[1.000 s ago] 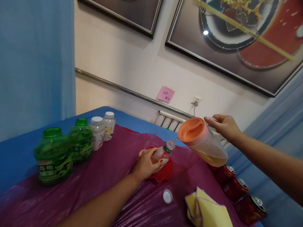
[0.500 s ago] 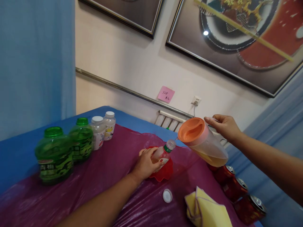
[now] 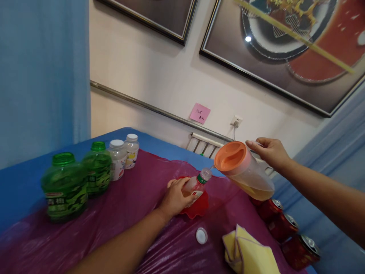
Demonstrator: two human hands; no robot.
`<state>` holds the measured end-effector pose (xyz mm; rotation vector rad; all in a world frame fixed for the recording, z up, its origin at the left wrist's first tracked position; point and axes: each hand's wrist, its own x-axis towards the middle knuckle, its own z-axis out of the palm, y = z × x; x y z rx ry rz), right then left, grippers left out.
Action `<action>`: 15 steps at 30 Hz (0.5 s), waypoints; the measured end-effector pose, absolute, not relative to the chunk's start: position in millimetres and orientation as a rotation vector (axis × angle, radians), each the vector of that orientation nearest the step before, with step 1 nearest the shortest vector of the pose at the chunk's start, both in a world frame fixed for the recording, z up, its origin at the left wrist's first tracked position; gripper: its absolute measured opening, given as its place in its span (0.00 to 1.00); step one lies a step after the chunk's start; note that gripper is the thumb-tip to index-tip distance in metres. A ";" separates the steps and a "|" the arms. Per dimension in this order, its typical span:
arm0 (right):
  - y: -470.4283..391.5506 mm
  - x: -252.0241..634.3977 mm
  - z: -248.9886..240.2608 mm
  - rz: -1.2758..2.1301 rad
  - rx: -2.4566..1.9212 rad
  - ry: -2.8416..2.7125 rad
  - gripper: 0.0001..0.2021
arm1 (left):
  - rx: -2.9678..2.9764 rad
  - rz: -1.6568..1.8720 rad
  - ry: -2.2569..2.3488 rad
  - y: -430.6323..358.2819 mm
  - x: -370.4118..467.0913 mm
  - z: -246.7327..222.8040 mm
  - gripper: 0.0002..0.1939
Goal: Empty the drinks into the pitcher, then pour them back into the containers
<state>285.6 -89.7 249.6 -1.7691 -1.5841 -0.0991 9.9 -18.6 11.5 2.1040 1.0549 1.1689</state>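
Note:
My left hand (image 3: 178,196) is wrapped round a clear plastic bottle (image 3: 196,184) with a green neck ring and a red-and-white label. The bottle is uncapped and tilts to the right over a red scalloped dish (image 3: 199,209). My right hand (image 3: 269,152) grips the handle of a translucent pitcher (image 3: 251,175) with an orange lid (image 3: 230,156). Yellowish liquid lies low in the tilted pitcher, and a thin stream runs from its spout to the bottle's mouth. A white cap (image 3: 201,236) rests on the purple sheet in front of the dish.
Green jars (image 3: 65,190) and white-lidded bottles (image 3: 117,160) line the left side. Several red cans (image 3: 300,251) stand along the right edge. A folded yellow cloth (image 3: 251,253) lies at the front right on the purple plastic sheet (image 3: 122,217). Behind the table runs a wall pipe (image 3: 159,111).
Both hands, the bottle and the pitcher hold nearly the same positions. The view has shifted very slightly.

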 end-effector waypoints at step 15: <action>-91.5 282.2 251.8 -0.116 -1.742 -1.600 0.32 | 2.075 1.163 1.051 -19.7 9.3 12.1 0.28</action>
